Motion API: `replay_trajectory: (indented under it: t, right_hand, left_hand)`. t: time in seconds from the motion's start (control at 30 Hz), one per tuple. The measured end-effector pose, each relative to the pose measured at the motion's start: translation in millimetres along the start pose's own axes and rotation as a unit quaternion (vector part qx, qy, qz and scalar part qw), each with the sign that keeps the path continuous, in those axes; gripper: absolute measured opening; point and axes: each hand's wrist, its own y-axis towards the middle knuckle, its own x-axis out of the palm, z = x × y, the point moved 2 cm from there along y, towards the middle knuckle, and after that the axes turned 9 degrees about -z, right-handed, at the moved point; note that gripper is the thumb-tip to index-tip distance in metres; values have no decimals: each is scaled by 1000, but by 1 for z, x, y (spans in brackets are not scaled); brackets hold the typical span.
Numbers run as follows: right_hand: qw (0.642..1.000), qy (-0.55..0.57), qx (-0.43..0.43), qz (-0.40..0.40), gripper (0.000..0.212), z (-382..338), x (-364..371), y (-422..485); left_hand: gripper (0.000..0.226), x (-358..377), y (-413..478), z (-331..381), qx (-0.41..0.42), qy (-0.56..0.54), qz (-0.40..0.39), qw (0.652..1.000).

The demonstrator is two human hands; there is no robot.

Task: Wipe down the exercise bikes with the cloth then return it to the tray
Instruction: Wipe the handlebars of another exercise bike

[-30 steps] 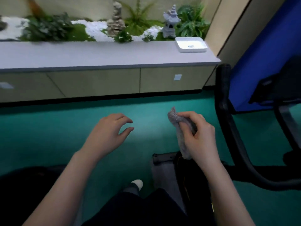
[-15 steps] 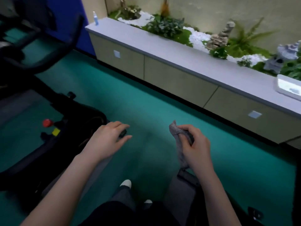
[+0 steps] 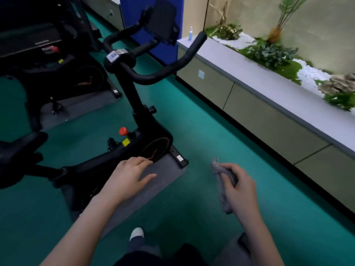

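Cloth [image 3: 222, 181], one, clenched in right hand [image 3: 240, 191] fingers; left hand [image 3: 128, 177] released; two exercise bikes [image 3: 134, 104].

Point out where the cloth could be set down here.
Free: the grey ledge between the spray bottle and the plants, and the green floor between bike and cabinets. Crowded: left, around the bikes. The right hand holds the cloth.

The view is swung further left: a whole exercise bike [image 3: 134, 96] with its handlebars [image 3: 153, 60] is now brought into view at left, a spray bottle [image 3: 190, 35] is revealed on the far tabletop [image 3: 249, 73], and the white tray is lost from sight.
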Motion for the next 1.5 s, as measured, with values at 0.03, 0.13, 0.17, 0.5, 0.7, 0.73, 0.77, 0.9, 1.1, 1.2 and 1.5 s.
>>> replay_trajectory:
  t: [0.03, 0.13, 0.17, 0.5, 0.7, 0.73, 0.77, 0.9, 1.1, 1.2, 1.5]
  right_hand:
    - [1000, -3, -5, -5, 43, -10, 12, 4]
    - [1000, -10, -14, -22, 44, -37, 51, 15]
    - [999, -11, -14, -29, 45, -45, 64, 17]
    - [998, -26, -15, -47, 48, -104, 167, 49]
    - [999, -19, -19, -26, 50, -127, 182, 81]
    - [999, -16, -20, -19, 50, -130, 183, 88]
    - [1000, -13, -21, -14, 49, -133, 183, 96]
    - [999, -8, -32, 4, 43, -139, 181, 129]
    - [998, 23, -50, 6, 32, -148, 174, 180]
    - [996, 43, -77, 0, 33, -162, 170, 204]
    - [992, 76, -102, -13, 31, -187, 172, 251]
  left_hand:
    - [55, -2, -2, -14, -6, -4, 1, 1000]
    - [55, -10, -7, -56, -14, -20, 7, 1000]
    - [55, -12, -9, -69, -15, -24, 8, 1000]
    - [55, -31, 4, -185, -14, -60, 31, 998]
    - [53, -51, 29, -207, 12, -83, 48, 995]
    - [53, -55, 35, -209, 13, -84, 52, 995]
    - [52, -59, 41, -211, 15, -85, 56, 995]
    - [51, -78, 68, -216, 19, -85, 73, 994]
    - [47, -114, 111, -220, 15, -109, 119, 987]
    - [47, -133, 131, -220, 12, -109, 153, 982]
    - [58, -186, 180, -229, 24, -61, 196, 978]
